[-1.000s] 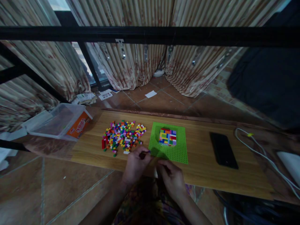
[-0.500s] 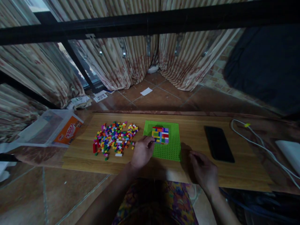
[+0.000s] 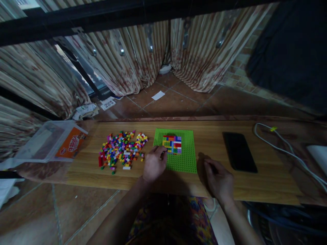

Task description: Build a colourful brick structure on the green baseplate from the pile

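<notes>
A green studded baseplate lies on the wooden board, carrying a low patchwork of coloured toy bricks in its upper middle. My left hand reaches over the plate's left edge, its thumb and forefinger pinched at the lower left corner of the patchwork. Whatever sits between those fingertips is too small to make out. To the right of the plate, over the board, my right hand is curled with thumb and fingers together; nothing shows clearly in it. A loose heap of small bricks is spread left of the plate.
A black phone-like slab lies on the wooden board at the right. Beyond it runs a white cable. A clear plastic box with an orange label stands at the far left. Curtains hang behind.
The view has tilted and shifted slightly. My left hand stays pinched at the patchwork's lower left corner, and my right hand keeps its curled pose beside the plate.
</notes>
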Tool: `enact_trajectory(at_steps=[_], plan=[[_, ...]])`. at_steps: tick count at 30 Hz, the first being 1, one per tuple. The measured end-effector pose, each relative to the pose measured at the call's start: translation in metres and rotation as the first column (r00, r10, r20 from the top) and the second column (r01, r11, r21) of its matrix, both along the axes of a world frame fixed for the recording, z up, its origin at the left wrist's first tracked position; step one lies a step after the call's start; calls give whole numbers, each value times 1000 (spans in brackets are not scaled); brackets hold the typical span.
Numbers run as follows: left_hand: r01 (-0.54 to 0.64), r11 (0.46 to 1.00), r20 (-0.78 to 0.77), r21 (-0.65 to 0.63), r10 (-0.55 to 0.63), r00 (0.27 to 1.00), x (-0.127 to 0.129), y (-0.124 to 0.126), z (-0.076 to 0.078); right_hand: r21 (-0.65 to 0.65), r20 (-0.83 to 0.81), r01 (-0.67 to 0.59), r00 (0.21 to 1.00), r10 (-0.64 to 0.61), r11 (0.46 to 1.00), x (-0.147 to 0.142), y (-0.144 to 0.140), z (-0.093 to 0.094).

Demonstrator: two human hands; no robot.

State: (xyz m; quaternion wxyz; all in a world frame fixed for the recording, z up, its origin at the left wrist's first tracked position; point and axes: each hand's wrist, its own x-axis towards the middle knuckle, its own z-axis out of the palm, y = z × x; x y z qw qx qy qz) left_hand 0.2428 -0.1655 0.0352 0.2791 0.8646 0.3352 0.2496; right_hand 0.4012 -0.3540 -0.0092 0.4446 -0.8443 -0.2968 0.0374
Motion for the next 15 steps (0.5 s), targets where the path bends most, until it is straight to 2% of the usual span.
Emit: enact_trajectory(at_steps=[10,15], plan=[[-4,1000,-12,11,4,1000,2,-2,1,6,8,3,1000,-3,1000,-1,1,2],[-17,999,-5,-28,17,1000,4,-1,-2,1,28,5,1000,-5,1000,0,1,-1]])
